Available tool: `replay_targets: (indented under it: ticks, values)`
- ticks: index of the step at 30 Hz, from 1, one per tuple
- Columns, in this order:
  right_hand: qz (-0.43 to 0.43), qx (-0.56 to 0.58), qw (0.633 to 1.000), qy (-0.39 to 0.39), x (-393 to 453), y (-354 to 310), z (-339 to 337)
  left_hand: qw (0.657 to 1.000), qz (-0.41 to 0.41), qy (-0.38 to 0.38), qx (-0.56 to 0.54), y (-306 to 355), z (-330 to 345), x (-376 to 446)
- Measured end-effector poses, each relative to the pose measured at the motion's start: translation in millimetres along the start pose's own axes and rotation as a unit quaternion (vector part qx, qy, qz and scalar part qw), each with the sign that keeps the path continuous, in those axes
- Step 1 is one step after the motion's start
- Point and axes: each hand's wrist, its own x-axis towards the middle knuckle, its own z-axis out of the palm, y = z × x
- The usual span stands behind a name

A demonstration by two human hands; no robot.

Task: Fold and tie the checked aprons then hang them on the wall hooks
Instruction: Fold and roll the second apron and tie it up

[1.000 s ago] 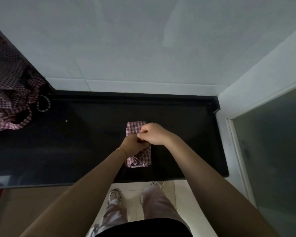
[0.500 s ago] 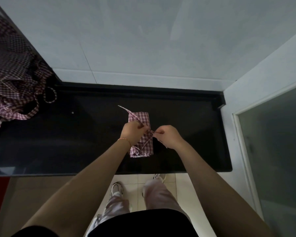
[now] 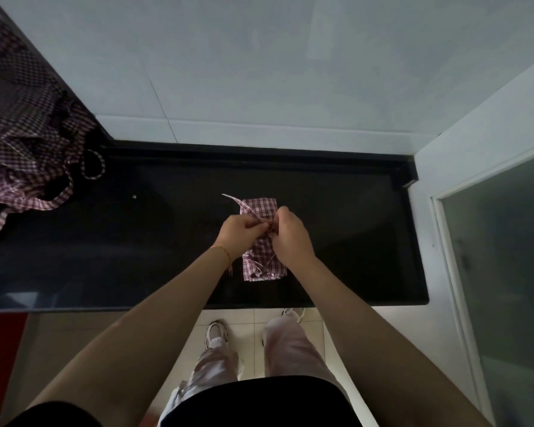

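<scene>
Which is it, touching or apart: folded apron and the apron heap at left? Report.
Apart. The head view shows bare black counter between the folded apron and the apron heap.

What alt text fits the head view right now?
Both hands, left hand and right hand, pinch the strap over a folded checked apron on a black counter. A heap of unfolded aprons lies at the far left.

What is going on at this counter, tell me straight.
A person is tying up a folded checked apron on the black counter. The left hand and the right hand each pinch its strap above the bundle, working the knot. A heap of loose aprons waits at the far left. Nothing is hung yet.
</scene>
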Motion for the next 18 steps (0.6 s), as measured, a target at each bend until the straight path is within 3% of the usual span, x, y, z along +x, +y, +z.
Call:
replay_targets:
  ticks: [4,7,11,14,18]
  values:
    - [-0.047,-0.091,0.994,-0.026,6,1,5,0.999,0.029,0.013,0.021,-2,4,-4]
    - [-0.03,-0.102,0.994,-0.031,9,-2,5,0.999,0.011,0.027,-0.014,0,6,-4]
    - [0.051,0.044,0.992,-0.109,15,9,-19,0.999,-0.009,0.038,0.007,0,7,-1]
    - [0.117,0.194,0.956,-0.189,13,23,-42,0.999,-0.005,0.036,0.029,2,9,0]
    - [0.168,0.289,0.918,-0.213,8,31,-46,0.999,-0.011,0.025,0.039,3,12,-1]
